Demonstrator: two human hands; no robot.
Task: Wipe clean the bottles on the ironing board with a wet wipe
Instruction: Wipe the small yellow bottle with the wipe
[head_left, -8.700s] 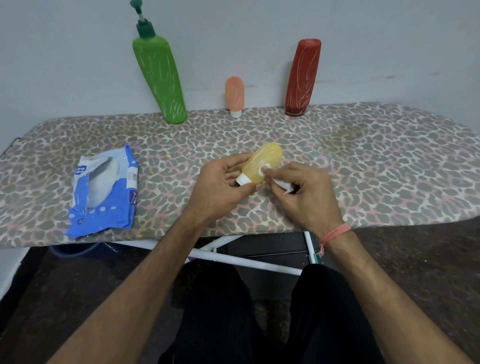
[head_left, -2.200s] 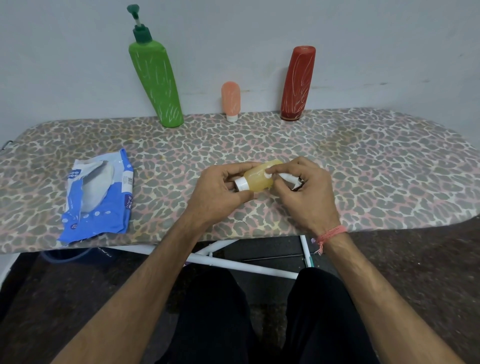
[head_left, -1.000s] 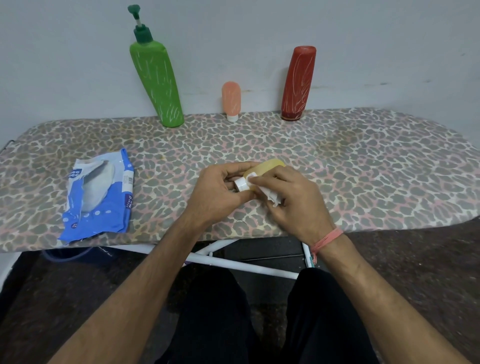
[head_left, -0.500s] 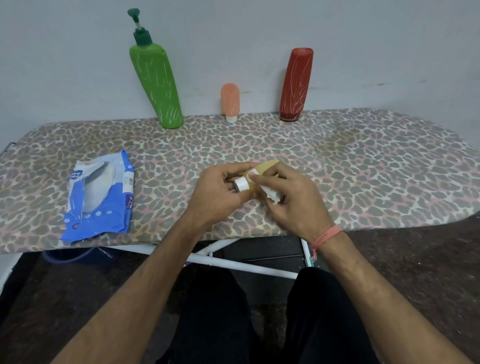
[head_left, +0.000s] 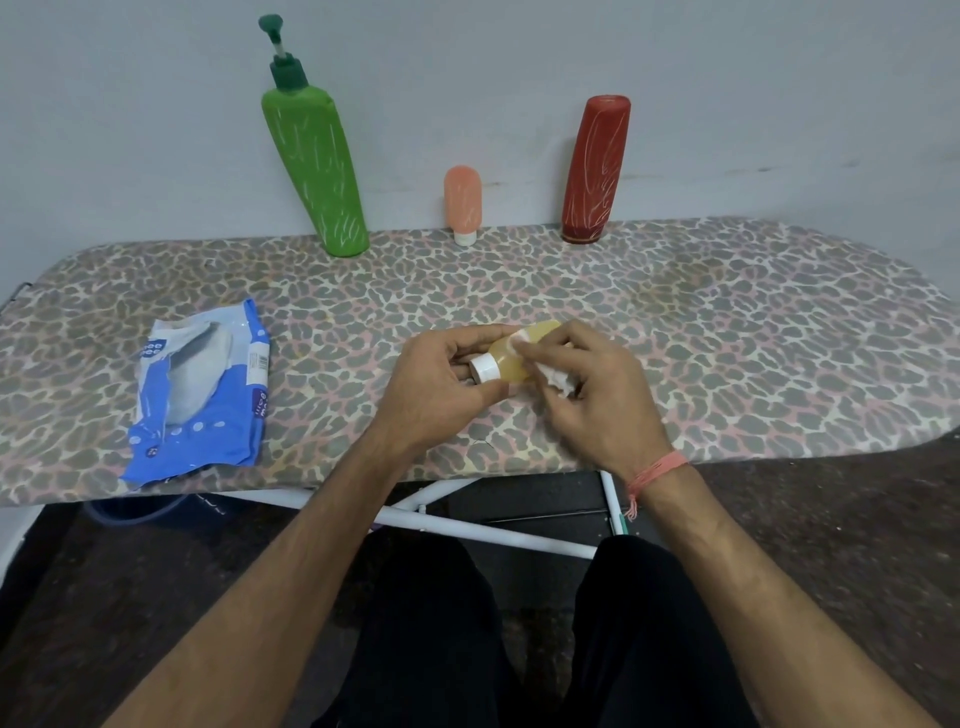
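The left hand (head_left: 434, 387) holds the yellow bottle (head_left: 511, 358) by its cap end. The right hand (head_left: 597, 400) pinches a wipe (head_left: 558, 378), seemingly pressed against the bottle's side.

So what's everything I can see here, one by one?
ironing board: one, leopard-print cover, across the middle
pump bottle: one, green, back left against the wall
small bottle: one, peach, back centre, standing on its white cap
tall bottle: one, red, back right
yellow bottle: one, white cap, held over the board
wet wipe: one, white, against the yellow bottle
wipes pack: one, blue, open, on the board's left
wrist thread: one, pink, right wrist
left hand: grips the yellow bottle's cap end
right hand: pinches the wet wipe
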